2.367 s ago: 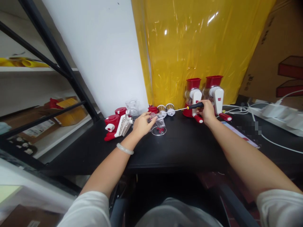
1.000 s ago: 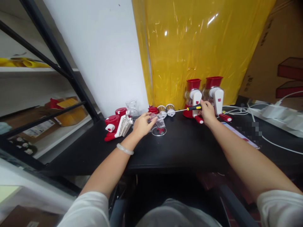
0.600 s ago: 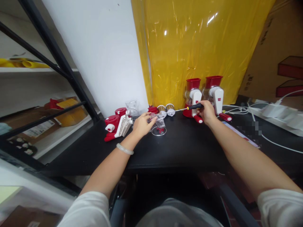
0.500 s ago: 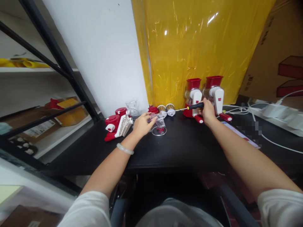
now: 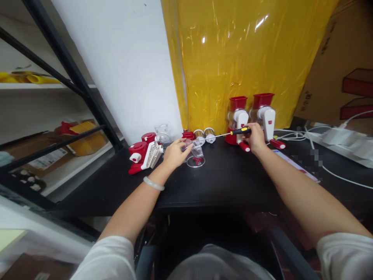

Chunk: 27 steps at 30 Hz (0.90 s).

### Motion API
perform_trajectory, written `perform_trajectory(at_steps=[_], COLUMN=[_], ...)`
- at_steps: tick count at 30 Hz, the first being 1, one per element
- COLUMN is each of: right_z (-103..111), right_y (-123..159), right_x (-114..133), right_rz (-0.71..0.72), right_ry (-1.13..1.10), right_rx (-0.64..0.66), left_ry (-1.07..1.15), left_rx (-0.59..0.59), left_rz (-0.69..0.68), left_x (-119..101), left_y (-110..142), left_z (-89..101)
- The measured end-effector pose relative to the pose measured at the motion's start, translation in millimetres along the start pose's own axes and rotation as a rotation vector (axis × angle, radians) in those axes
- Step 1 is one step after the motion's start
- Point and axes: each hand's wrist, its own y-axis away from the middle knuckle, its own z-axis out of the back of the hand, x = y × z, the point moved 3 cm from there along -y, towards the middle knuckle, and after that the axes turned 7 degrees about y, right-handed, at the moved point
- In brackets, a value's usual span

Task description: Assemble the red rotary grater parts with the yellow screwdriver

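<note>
My right hand (image 5: 255, 137) is closed on the black and yellow handle of a screwdriver (image 5: 240, 131). Its long metal shaft points left, nearly level, to the clear plastic grater body (image 5: 198, 151) under my left hand (image 5: 176, 153). That hand is closed around the clear part, which lies on the black table with its round rim toward me. A small red piece (image 5: 198, 160) shows through the rim. My fingers hide the place where the screwdriver tip ends. Two metal grating drums (image 5: 209, 135) with white ends lie just behind the shaft.
Red and white grater bases (image 5: 138, 151) stand to the left, a clear hopper (image 5: 162, 133) behind them. Two assembled drum graters (image 5: 238, 116) with red-tipped cranks stand at the back right. A phone (image 5: 297, 165), white cables and a power strip (image 5: 344, 144) lie farther right.
The screwdriver handle has turned about its axis in my right hand, its yellow patch going out of sight and showing again. My left hand and the clear part have stayed in place.
</note>
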Motion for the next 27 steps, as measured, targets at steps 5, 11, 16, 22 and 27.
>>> perform_trajectory(at_steps=[5,11,16,22,27], right_z=[2.8,1.3,1.4,3.4,1.3], right_y=[-1.3,-2.1,-2.2,-3.4,-2.3], right_x=[-3.0,-3.9,-4.3,-8.3,-5.9], right_rz=[0.073,-0.002,0.000,0.045,-0.023], right_ry=[0.108,0.061,0.016,0.093,0.040], right_rx=[0.008,-0.008,0.016,0.010,-0.004], left_ry=[-0.003,-0.003,-0.006,-0.006,-0.002], left_rx=[-0.005,-0.004,0.009,-0.001,-0.004], left_rz=[-0.004,0.000,0.009,0.002,0.001], left_x=[0.2,1.1,0.9,1.9,2.9], left_y=[-0.2,-0.4,-0.2,-0.2,-0.3], left_z=[0.1,-0.2,-0.1,-0.8,-1.4])
